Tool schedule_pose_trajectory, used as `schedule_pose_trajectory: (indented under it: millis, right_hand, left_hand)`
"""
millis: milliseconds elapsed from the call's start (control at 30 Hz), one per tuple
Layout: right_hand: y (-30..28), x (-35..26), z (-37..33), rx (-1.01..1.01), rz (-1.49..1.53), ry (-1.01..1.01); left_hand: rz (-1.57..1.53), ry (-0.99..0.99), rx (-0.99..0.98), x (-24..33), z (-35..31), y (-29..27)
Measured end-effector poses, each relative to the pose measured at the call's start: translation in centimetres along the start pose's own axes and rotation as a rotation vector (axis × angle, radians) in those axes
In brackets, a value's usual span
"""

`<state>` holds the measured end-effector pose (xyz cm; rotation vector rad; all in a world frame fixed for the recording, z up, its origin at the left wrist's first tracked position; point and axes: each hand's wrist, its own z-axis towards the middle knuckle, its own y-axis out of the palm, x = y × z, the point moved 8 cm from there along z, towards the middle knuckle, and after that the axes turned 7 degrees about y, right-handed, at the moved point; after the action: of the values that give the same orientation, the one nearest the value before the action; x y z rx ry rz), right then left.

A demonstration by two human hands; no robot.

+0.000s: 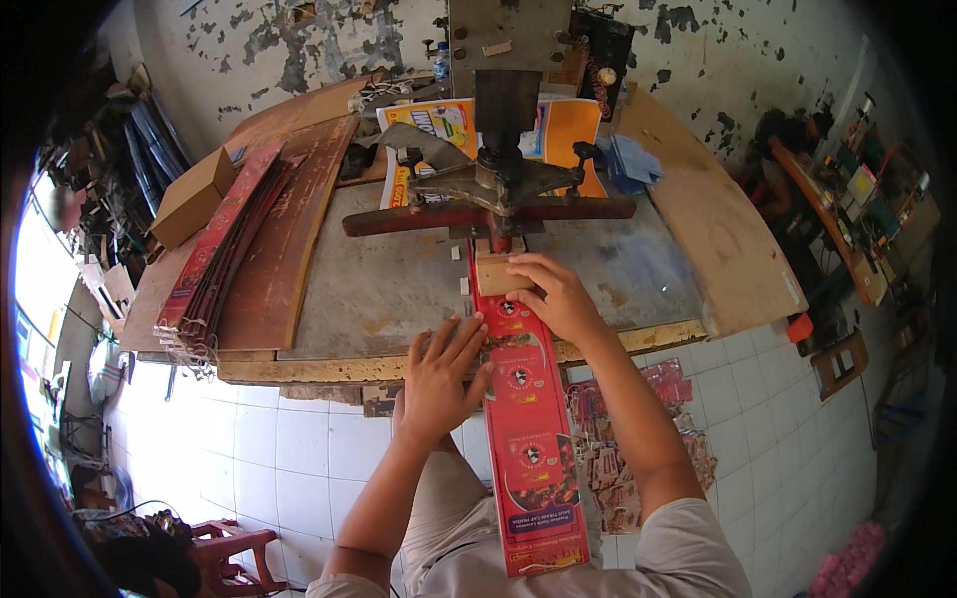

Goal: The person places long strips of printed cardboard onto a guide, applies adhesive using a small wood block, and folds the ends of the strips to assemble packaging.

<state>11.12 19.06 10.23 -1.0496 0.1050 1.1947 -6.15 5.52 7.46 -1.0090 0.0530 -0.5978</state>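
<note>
A long red printed strip [528, 399] runs from beneath the press [503, 189] over the table's front edge and down toward my lap. On its far end, just below the press head, rests a small wooden block [501, 273]. My right hand [558, 299] has its thumb and fingers bent about the block's right side, gripping it. Against the strip's left edge lies my left hand [444, 379], fingers stretched out and fingertips touching it. Several small white pieces [465, 286] sit on the metal plate left of the block.
Stacked red strips [221, 239] and a cardboard box [191, 197] occupy the table's left side. A brown board [718, 219] covers its right side, near a blue bundle [633, 159]. Piles of printed pieces [613, 473] lie on the tiled floor. A red stool [234, 558] stands lower left.
</note>
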Motion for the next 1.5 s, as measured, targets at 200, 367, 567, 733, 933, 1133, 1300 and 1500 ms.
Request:
schedule_pose_trajectory:
  millis: [200, 367, 567, 733, 933, 1133, 1300, 1500]
  right_hand:
    - [-2.8, -4.3, -6.5, -0.048, 0.015, -0.019]
    - [-10.2, -3.4, -12.4, 0.043, -0.027, 0.138]
    - [-25.9, 9.2, -16.3, 0.465, -0.453, 0.413]
    - [-30.4, 16.4, -19.0, 0.532, -0.611, 0.527]
    - [-20.3, 9.4, -18.0, 0.595, -0.712, 0.287]
    - [-5.2, 4.6, -18.9, 0.451, -0.617, 0.15]
    - [-3.8, 5.8, -19.6, 0.626, -0.554, 0.169]
    - [-3.5, 5.6, -19.5, 0.678, -0.548, 0.176]
  left_hand:
    - [0.015, -0.029, 0.119, -1.4, -5.0, 0.9]
    - [0.157, -0.056, 0.189, -2.3, -9.4, 2.6]
    - [0.181, -0.03, 0.236, -2.6, -9.6, 4.4]
    - [0.198, -0.038, 0.256, -2.4, -9.4, 4.9]
    - [0.21, -0.062, 0.284, -2.6, -10.0, 4.7]
    - [0.237, -0.024, 0.309, -2.6, -10.1, 5.2]
    - [0.253, -0.019, 0.297, -2.7, -10.1, 5.4]
    - [0.246, -0.015, 0.301, -2.4, -10.0, 5.5]
